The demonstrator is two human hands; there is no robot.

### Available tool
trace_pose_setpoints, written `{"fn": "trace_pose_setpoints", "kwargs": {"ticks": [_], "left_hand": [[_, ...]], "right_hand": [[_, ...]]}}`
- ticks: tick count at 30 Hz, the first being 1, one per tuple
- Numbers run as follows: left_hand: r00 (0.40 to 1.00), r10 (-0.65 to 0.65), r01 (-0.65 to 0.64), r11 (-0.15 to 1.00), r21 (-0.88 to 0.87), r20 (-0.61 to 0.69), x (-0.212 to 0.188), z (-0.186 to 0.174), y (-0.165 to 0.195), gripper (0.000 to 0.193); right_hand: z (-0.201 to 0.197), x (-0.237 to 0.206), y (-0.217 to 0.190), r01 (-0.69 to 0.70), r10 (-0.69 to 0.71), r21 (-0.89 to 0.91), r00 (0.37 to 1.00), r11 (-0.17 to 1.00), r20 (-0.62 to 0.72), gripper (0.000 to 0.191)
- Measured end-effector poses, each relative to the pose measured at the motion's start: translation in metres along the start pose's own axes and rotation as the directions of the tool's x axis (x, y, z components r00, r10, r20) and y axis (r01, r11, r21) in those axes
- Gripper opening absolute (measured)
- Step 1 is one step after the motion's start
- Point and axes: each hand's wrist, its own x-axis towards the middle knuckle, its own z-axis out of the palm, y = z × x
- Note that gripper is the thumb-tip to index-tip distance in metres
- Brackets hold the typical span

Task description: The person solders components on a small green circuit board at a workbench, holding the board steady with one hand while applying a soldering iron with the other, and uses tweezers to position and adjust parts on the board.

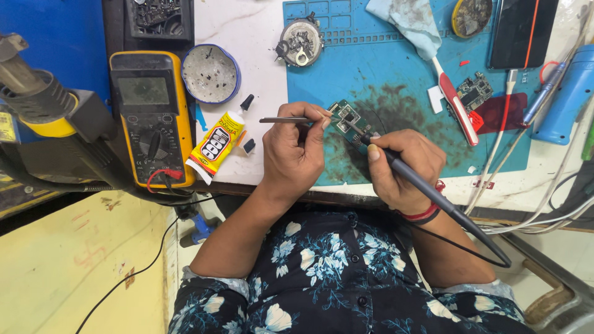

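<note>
The left hand grips a pair of metal tweezers, fingers pinched around the shank, with the tips laid level and reaching right onto a small green circuit board. The hold is low and near the working end, which appears to steady the points over the board's components.

The right hand is clenched pen-fashion around a black soldering iron, tip angled down and left onto the same board. Its cable runs back over the wrist toward the bench edge, clear of the work. A red thread band sits on that wrist.

The circuit board lies flat on a blue work mat, near the mat's front edge and just ahead of both hands. The mat is darkly stained around the board, which suggests this is the usual working spot.

Left of the mat on the bench stand a yellow multimeter, a yellow glue tube lying flat, and a round dish holding small parts. All are within reach but apart from the board.

Right of the board lie a red-and-white toothbrush, a second small circuit board, and a dark phone at the far edge.

A hot-air handle rests at far left, off the mat.
</note>
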Motion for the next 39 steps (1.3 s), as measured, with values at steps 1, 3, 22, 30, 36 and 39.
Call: {"fn": "trace_pose_setpoints", "kwargs": {"ticks": [1, 3, 22, 30, 36, 39], "left_hand": [[1.0, -0.007, 0.007, 1.0, 0.004, 0.0, 0.0003, 0.0003, -0.0001, 0.017], [1.0, -0.004, 0.004, 1.0, 0.003, 0.0, 0.0008, 0.0005, -0.0005, 0.017], [1.0, -0.013, 0.013, 1.0, -0.005, 0.005, -0.0001, -0.0004, -0.0002, 0.017], [1.0, -0.018, 0.018, 1.0, -0.011, -0.001, -0.0005, 0.0002, -0.0006, 0.017], [1.0, -0.021, 0.021, 1.0, -0.018, -0.001, -0.0005, 0.0007, -0.0009, 0.018], [1.0, -0.009, 0.009, 1.0, -0.016, -0.002, -0.0011, 0.0003, -0.0011, 0.017]], "right_hand": [[0.0, 0.0002, -0.0001, 0.01, -0.01, 0.001, 1.0, 1.0, -0.001, 0.008], [0.0002, 0.0006, 0.0, 0.03, -0.03, 0.002, 1.0, 1.0, -0.002, 0.009], [0.0003, -0.0016, 0.0015, 0.055, -0.055, 0.006, 0.998, 0.998, -0.013, 0.007], [0.0004, -0.0011, 0.0021, 0.055, -0.055, 0.018, 0.998, 0.998, -0.01, 0.008], [0.0002, -0.0014, 0.0022, 0.054, -0.054, 0.014, 0.999, 0.998, -0.005, 0.007], [0.0012, -0.0012, 0.0028, 0.056, -0.056, 0.034, 0.998, 0.998, -0.011, 0.008]]}}
